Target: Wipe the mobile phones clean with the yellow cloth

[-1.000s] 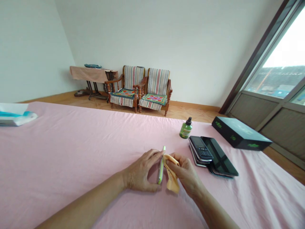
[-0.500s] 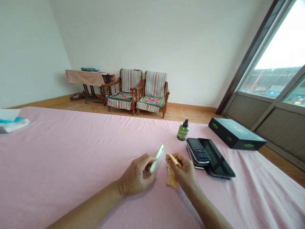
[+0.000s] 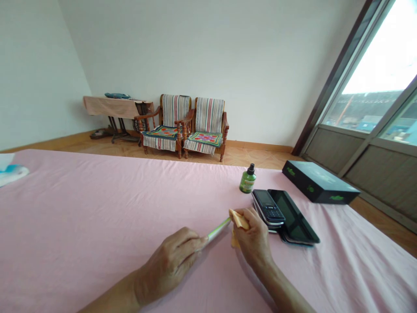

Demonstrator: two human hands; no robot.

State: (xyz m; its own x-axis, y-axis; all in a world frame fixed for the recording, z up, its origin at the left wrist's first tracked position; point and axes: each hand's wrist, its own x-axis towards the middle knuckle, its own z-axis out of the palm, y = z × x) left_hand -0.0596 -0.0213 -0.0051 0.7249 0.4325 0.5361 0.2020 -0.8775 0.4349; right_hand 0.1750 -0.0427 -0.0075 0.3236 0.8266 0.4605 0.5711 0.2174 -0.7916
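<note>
My left hand (image 3: 171, 261) is closed on the near end of a thin white phone (image 3: 217, 231) with a lime-green edge, tilted so that mostly its side shows. In my right hand (image 3: 252, 237) is a folded yellow-orange cloth (image 3: 239, 220), pinched between thumb and fingers, with a loose end hanging below. The cloth meets the far end of the phone. Just right of my right hand, a dark keypad phone (image 3: 269, 206) tops a small stack of phones, beside a black tablet (image 3: 295, 217).
A green spray bottle (image 3: 247, 179) with a black top stands beyond my right hand. Farther right is a black box (image 3: 321, 182) with green marks. A white and blue packet (image 3: 13, 173) lies at the left edge of the pink cloth (image 3: 97, 208). Two wooden chairs (image 3: 205, 119) stand beyond.
My left hand has moved down and left and turned over, tipping the phone flatter. The cloth in my right hand, apart from the phone before, now touches its end. The view has shifted slightly.
</note>
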